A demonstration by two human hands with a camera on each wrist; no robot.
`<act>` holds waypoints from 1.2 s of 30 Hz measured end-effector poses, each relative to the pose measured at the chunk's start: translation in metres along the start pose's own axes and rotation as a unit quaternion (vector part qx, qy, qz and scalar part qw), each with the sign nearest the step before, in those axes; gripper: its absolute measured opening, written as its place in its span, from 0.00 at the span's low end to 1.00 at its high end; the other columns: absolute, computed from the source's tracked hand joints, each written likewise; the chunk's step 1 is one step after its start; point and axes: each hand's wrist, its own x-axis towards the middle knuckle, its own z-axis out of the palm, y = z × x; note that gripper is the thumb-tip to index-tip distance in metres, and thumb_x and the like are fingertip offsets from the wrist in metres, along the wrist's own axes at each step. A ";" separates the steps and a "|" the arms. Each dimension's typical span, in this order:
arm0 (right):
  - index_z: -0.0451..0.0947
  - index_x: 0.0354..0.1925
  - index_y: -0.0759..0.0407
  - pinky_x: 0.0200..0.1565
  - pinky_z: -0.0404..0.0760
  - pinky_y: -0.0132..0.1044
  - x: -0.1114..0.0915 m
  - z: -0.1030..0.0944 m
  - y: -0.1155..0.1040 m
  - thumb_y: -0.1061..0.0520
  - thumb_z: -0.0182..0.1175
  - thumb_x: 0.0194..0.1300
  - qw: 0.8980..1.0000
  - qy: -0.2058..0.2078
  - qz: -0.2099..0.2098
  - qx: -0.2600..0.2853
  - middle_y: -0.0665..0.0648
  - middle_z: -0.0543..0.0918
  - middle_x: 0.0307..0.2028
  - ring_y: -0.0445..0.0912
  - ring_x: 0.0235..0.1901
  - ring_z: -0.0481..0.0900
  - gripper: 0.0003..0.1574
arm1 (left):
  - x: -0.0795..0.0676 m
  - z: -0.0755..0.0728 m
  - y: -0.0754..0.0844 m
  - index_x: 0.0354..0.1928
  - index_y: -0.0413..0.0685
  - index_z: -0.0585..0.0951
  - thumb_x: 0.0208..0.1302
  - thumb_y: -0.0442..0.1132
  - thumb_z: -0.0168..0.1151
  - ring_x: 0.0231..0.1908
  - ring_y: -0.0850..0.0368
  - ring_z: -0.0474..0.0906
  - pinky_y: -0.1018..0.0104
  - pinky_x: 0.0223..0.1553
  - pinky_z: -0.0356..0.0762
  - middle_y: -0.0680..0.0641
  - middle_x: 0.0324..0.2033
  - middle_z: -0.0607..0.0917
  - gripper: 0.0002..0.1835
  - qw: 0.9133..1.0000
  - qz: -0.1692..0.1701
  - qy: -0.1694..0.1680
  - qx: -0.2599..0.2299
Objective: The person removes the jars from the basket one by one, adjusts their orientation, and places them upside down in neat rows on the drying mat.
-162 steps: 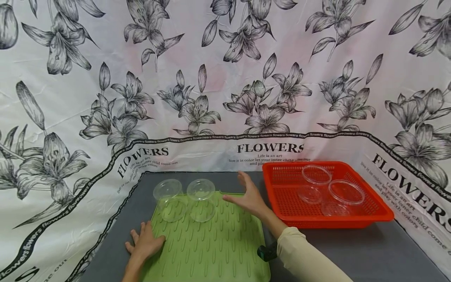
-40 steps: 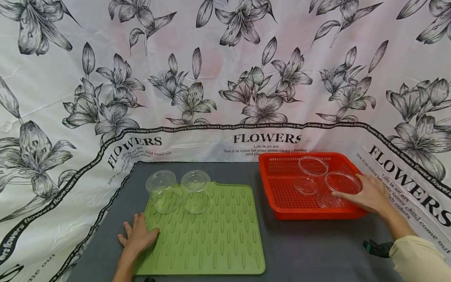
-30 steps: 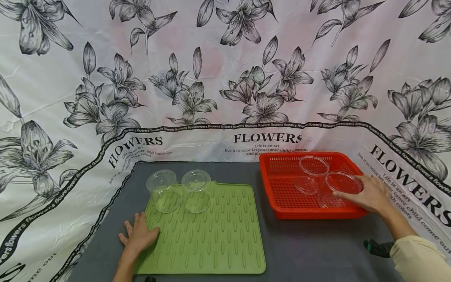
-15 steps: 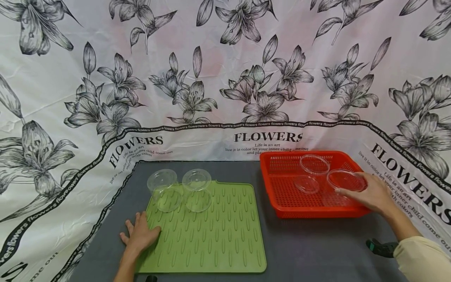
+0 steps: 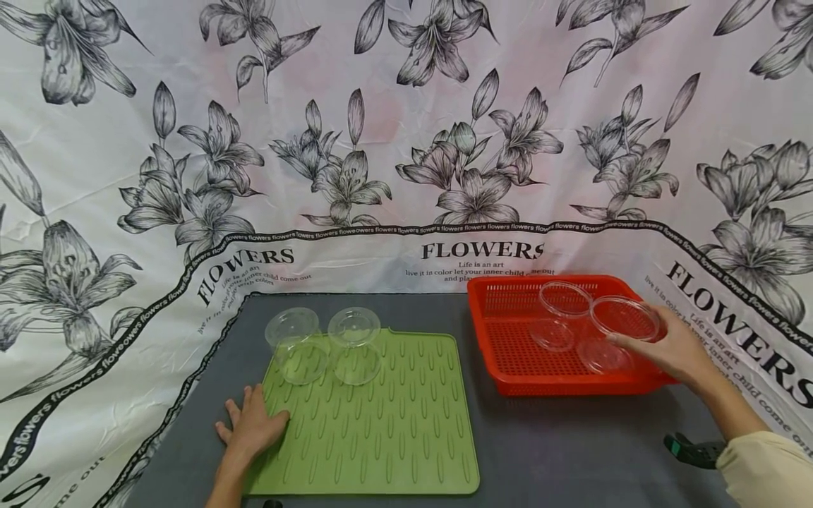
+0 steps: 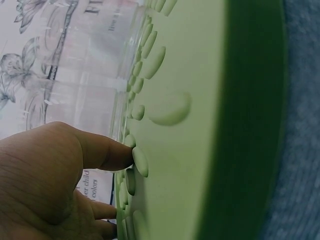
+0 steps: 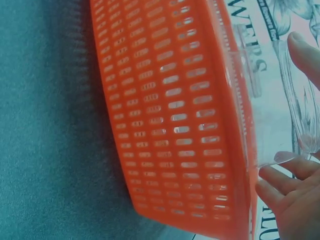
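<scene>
My right hand (image 5: pixel 686 346) grips a clear round plastic container (image 5: pixel 622 317) near its rim, thumb on the near side and fingers round the far right side. The container is raised at the right of the red basket (image 5: pixel 508 384); in the right wrist view its clear wall (image 7: pixel 272 110) shows above the basket's edge. A second clear container (image 5: pixel 562 303) stands behind it in the basket. My left hand (image 5: pixel 254 423) rests with spread fingers on the left edge of the green ribbed mat (image 5: pixel 381 437). In the left wrist view, its thumb touches the mat's ribs.
Two more clear round containers, a left one (image 5: pixel 295 346) and a right one (image 5: pixel 353 346), stand side by side at the mat's back left. The grey table (image 5: pixel 540 458) runs under mat and basket. A flower-printed cloth (image 5: pixel 381 176) hangs behind and at the sides.
Earlier my right hand was over the mat beside the two containers there; it moved right to the basket, took hold of the front container and raised it slightly. My left hand stays put.
</scene>
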 end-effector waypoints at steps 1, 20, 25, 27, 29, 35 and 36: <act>0.38 0.75 0.66 0.49 0.71 0.72 0.000 -0.001 -0.001 0.32 0.63 0.57 1.000 -0.002 0.001 0.003 0.79 0.57 0.67 0.73 0.58 0.62 0.69 | 0.000 0.000 0.000 0.74 0.33 0.37 0.65 0.48 0.53 0.66 0.27 0.09 0.26 0.56 0.05 0.27 0.72 0.31 0.49 1.000 0.000 -0.001 -0.001; 0.39 0.76 0.59 0.49 0.68 0.74 -0.002 -0.013 -0.016 0.34 0.63 0.59 1.000 -0.004 -0.014 0.020 0.78 0.55 0.69 0.74 0.62 0.59 0.65 | -0.002 -0.003 0.000 0.74 0.32 0.39 0.65 0.49 0.56 0.68 0.25 0.13 0.26 0.59 0.09 0.27 0.72 0.34 0.50 1.000 0.007 0.000 0.012; 0.40 0.76 0.59 0.48 0.68 0.73 -0.004 -0.014 -0.019 0.36 0.64 0.60 0.999 -0.004 -0.025 0.023 0.78 0.56 0.69 0.74 0.61 0.60 0.64 | -0.003 -0.003 0.000 0.74 0.32 0.39 0.64 0.49 0.57 0.67 0.24 0.14 0.25 0.59 0.10 0.26 0.72 0.34 0.50 1.000 0.014 0.004 0.009; 0.40 0.76 0.59 0.48 0.68 0.72 -0.005 -0.015 -0.020 0.37 0.64 0.60 0.999 -0.004 -0.032 0.027 0.77 0.57 0.69 0.73 0.61 0.61 0.63 | -0.003 -0.002 -0.001 0.74 0.32 0.39 0.64 0.49 0.57 0.67 0.24 0.13 0.25 0.59 0.10 0.25 0.72 0.34 0.50 1.000 0.015 0.007 0.008; 0.41 0.76 0.59 0.48 0.70 0.70 -0.005 -0.015 -0.023 0.38 0.64 0.60 0.999 -0.003 -0.042 0.031 0.75 0.58 0.70 0.72 0.61 0.64 0.62 | -0.005 -0.002 -0.001 0.75 0.34 0.37 0.64 0.50 0.57 0.66 0.24 0.12 0.25 0.58 0.10 0.25 0.71 0.32 0.51 1.000 0.013 0.011 0.007; 0.43 0.76 0.56 0.47 0.72 0.67 -0.006 -0.018 -0.035 0.39 0.65 0.60 0.998 -0.001 -0.052 0.034 0.73 0.62 0.69 0.69 0.61 0.66 0.60 | -0.011 -0.008 0.004 0.75 0.39 0.36 0.62 0.54 0.59 0.66 0.21 0.15 0.20 0.57 0.16 0.25 0.71 0.29 0.55 0.998 0.007 0.067 0.019; 0.43 0.76 0.55 0.48 0.72 0.67 -0.006 -0.018 -0.037 0.38 0.65 0.60 0.998 -0.003 -0.051 0.033 0.73 0.61 0.69 0.70 0.61 0.65 0.60 | -0.012 -0.010 0.005 0.75 0.40 0.36 0.61 0.55 0.60 0.67 0.21 0.16 0.20 0.58 0.17 0.26 0.71 0.29 0.55 0.997 0.007 0.077 0.018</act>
